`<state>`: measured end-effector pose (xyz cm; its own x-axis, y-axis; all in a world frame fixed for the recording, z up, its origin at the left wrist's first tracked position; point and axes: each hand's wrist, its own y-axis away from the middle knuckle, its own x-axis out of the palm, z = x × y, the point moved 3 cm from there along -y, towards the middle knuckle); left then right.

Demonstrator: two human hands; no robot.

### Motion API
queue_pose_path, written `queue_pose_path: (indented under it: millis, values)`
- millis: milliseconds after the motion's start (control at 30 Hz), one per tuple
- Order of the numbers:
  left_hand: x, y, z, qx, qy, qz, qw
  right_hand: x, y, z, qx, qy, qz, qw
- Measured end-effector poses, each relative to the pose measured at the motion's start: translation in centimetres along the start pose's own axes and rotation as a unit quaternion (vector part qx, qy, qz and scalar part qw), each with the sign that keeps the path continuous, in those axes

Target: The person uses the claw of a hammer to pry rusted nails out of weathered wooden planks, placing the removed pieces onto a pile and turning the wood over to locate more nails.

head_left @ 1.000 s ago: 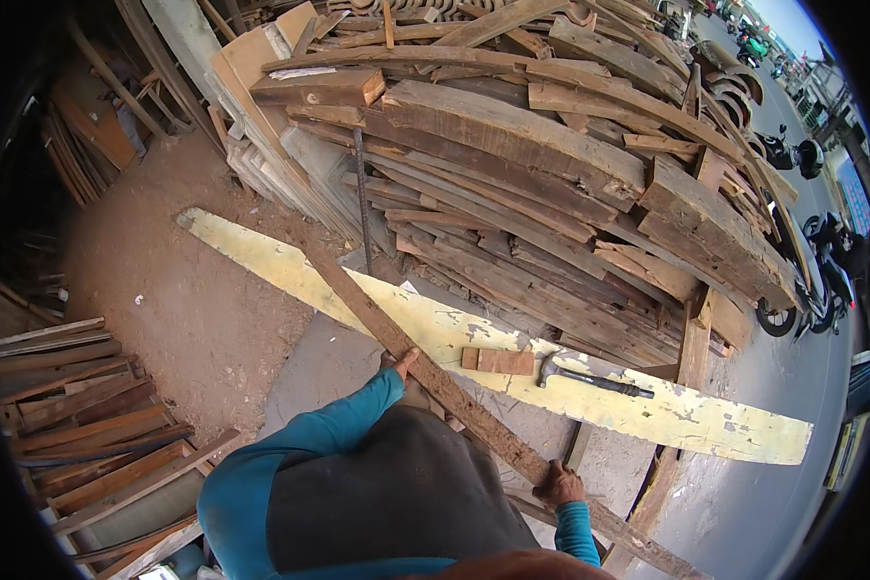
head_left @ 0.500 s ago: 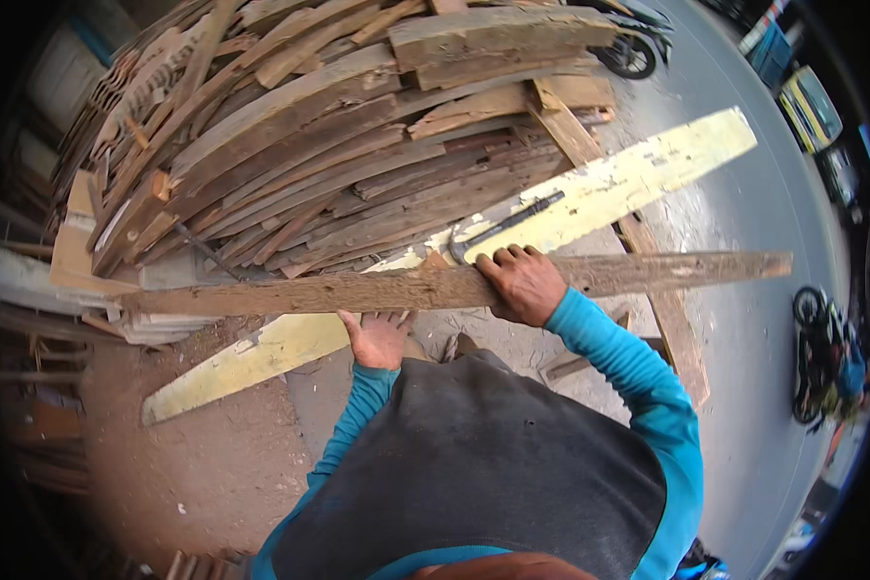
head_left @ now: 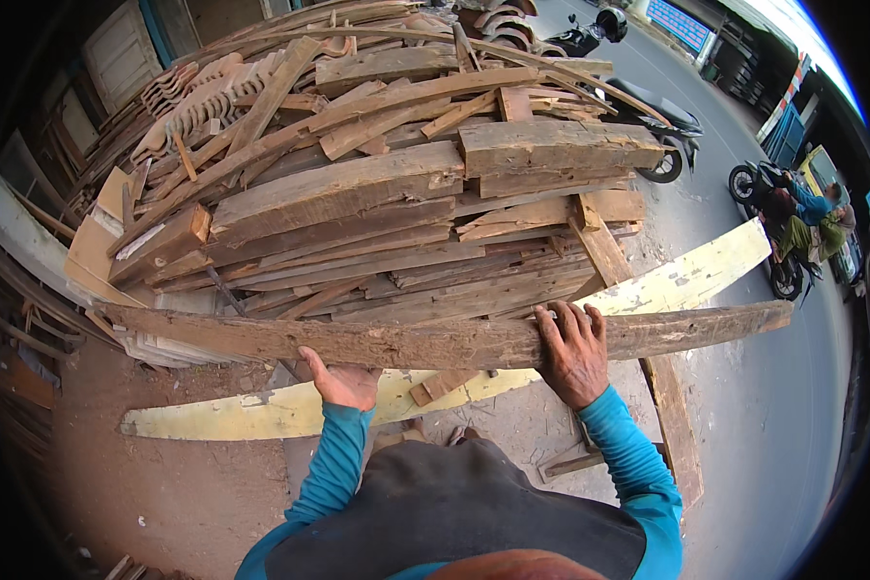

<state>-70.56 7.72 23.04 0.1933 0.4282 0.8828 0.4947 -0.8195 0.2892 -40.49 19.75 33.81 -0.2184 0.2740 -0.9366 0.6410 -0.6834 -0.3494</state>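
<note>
Above yellow board [head_left: 686,275], plank [head_left: 435,340] in both hands

Bright, even daylight, soft and nearly shadowless on the timber. Blown-out sky glare at the upper right (washed white). Sharp in the centre, strongly bowed toward the rim, dark vignette all around, slight softness at the margins.

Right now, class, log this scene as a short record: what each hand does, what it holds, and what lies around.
left hand: left hand grips the beam from below
right hand: right hand lies over the beam's top edge
beam: long, rough, held level across the body
ahead: wood pile
below: pale yellow plank on the ground
far right: motorbikes on the road
</note>
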Motion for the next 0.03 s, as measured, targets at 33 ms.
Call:
queue_pose_path:
  millis: [33]
  values:
    - [-0.99,0.01,-1.04,0.019,0.011,-0.015,1.0,0.83,-0.84,-0.07,0.003,-0.02,0.007,1.0]
